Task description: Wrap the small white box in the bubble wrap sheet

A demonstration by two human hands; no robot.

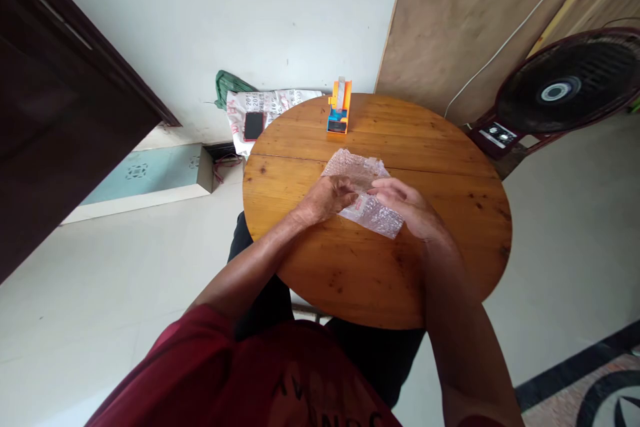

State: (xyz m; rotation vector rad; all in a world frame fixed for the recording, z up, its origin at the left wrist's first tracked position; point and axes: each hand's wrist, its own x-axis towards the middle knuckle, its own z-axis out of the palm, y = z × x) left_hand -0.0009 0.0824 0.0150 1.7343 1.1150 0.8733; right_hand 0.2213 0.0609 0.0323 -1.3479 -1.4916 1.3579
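Note:
A sheet of clear bubble wrap point(356, 168) lies near the middle of a round wooden table point(450, 233). My left hand point(330, 197) rests on its left part with the fingers curled onto the wrap. My right hand point(403, 203) lies over its right part, fingers bent and pinching the plastic near the centre. Something small and reddish shows between the fingertips under the wrap; I cannot make it out. An orange and blue tape dispenser point(339, 108) stands at the far side of the table, apart from both hands.
A black phone point(253, 125) lies on printed paper point(280, 104) beside a green bag point(227, 85) off the table's far left edge. A dark floor fan point(565, 90) stands at the right. A dark cabinet point(60, 100) fills the left. A wooden board point(465, 13) leans on the wall.

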